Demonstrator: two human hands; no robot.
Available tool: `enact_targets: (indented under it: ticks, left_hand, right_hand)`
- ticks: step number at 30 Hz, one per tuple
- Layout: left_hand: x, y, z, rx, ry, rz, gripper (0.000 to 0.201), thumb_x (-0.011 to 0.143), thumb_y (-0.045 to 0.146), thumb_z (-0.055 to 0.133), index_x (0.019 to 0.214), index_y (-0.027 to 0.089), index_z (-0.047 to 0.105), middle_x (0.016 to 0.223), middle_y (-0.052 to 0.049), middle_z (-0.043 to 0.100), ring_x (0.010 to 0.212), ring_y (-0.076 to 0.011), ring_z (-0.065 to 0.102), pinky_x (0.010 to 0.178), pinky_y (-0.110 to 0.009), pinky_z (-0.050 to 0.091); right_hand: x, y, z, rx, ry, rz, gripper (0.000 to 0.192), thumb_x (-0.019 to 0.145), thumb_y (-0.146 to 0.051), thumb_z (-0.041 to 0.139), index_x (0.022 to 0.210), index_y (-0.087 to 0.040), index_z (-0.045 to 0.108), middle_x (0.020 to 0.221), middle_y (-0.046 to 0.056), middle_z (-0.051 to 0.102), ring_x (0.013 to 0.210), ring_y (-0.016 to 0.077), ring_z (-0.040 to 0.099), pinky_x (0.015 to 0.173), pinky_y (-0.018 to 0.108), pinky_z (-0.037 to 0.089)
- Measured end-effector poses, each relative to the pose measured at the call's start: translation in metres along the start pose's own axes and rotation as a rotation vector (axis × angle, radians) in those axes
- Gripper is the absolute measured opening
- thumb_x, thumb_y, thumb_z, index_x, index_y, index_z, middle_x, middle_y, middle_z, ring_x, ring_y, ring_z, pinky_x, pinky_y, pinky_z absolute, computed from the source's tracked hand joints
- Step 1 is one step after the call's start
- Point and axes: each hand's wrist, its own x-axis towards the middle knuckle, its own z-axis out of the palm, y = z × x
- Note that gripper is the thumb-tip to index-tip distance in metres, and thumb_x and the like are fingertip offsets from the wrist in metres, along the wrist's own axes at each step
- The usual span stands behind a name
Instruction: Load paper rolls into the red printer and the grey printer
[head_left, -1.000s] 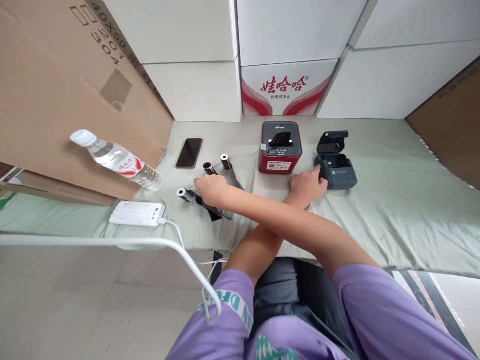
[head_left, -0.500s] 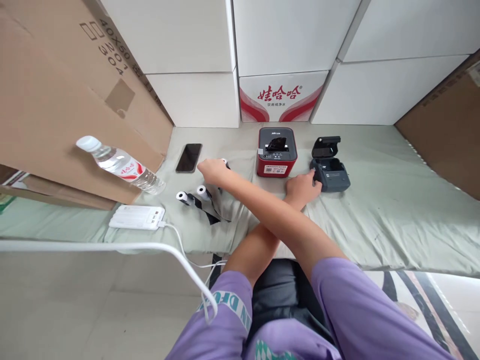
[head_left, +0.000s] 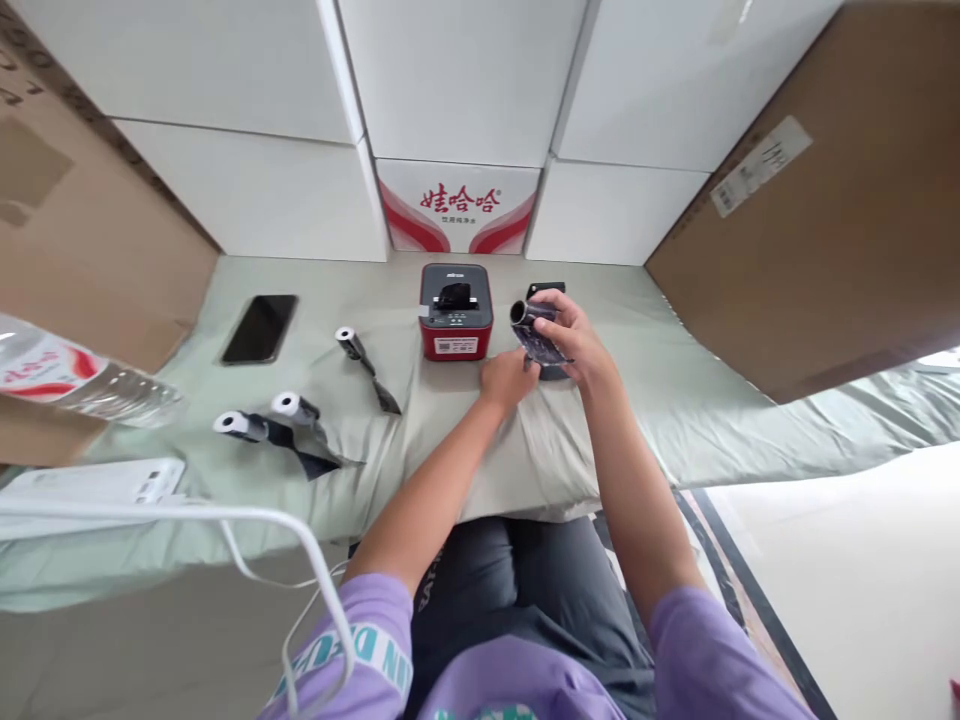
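Green cloth underneath | right hand pinches roll above dark printer, long axis roughly sideways, hollow end leftward | left hand nearer, at printer's left side, finger closure unclear

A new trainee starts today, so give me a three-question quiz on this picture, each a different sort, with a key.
1. What does the person's right hand hold?
2. True or false: the flat black rectangular phone lies to the left of the red-and-black box-shaped device.
3. How many white-ended cylindrical rolls with dark strips lie on the pale green cloth?
A) two
B) three
C) four

Key:
1. A dark hollow roll with a loose dark strip.
2. True.
3. B.
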Motion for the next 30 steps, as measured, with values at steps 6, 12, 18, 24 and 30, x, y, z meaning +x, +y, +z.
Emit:
enact_targets:
  ticks: [6,12,18,24,30]
  left_hand:
    - [0.004,-0.004,0.008,0.048,0.065,0.003,0.049,0.095,0.035,0.052,0.143,0.031,0.064,0.098,-0.004,0.079,0.097,-0.0257,0.073,0.081,-0.033,0.051]
    - [0.006,-0.005,0.010,0.058,0.055,-0.002,0.053,0.094,0.035,0.051,0.147,0.032,0.062,0.098,-0.002,0.079,0.096,-0.0241,0.072,0.081,-0.031,0.050]
    - [0.006,-0.004,0.009,0.053,0.042,-0.016,0.054,0.094,0.035,0.051,0.147,0.031,0.061,0.094,-0.001,0.079,0.095,-0.0235,0.073,0.079,-0.031,0.050]
    - [0.006,-0.002,0.009,0.068,0.061,-0.022,0.052,0.094,0.034,0.051,0.144,0.032,0.064,0.093,-0.001,0.079,0.093,-0.0239,0.073,0.077,-0.032,0.050]
    - [0.006,-0.004,0.010,0.070,0.063,-0.014,0.051,0.094,0.033,0.052,0.144,0.031,0.064,0.096,-0.002,0.079,0.093,-0.0239,0.072,0.076,-0.031,0.049]
  right_hand:
    - [0.008,0.025,-0.074,-0.255,0.209,-0.034,0.044,0.065,-0.042,0.068,0.102,-0.024,0.053,0.120,0.009,0.069,0.111,0.0232,0.065,0.093,0.033,0.053]
    - [0.044,0.056,-0.088,-0.297,0.133,-0.120,0.032,0.059,-0.029,0.064,0.090,-0.022,0.059,0.103,0.005,0.071,0.100,0.0239,0.064,0.090,0.037,0.050]
    - [0.058,0.086,-0.087,-0.300,0.217,-0.153,0.024,0.059,-0.026,0.057,0.083,-0.024,0.059,0.089,0.001,0.066,0.089,0.0236,0.059,0.087,0.039,0.047]
    - [0.053,0.095,-0.085,-0.356,0.263,-0.165,0.027,0.060,-0.025,0.056,0.085,-0.023,0.064,0.095,0.004,0.067,0.093,0.0245,0.056,0.089,0.040,0.047]
    - [0.051,0.097,-0.085,-0.291,0.222,-0.164,0.031,0.063,-0.028,0.058,0.092,-0.022,0.067,0.097,0.003,0.069,0.091,0.0234,0.058,0.087,0.038,0.047]
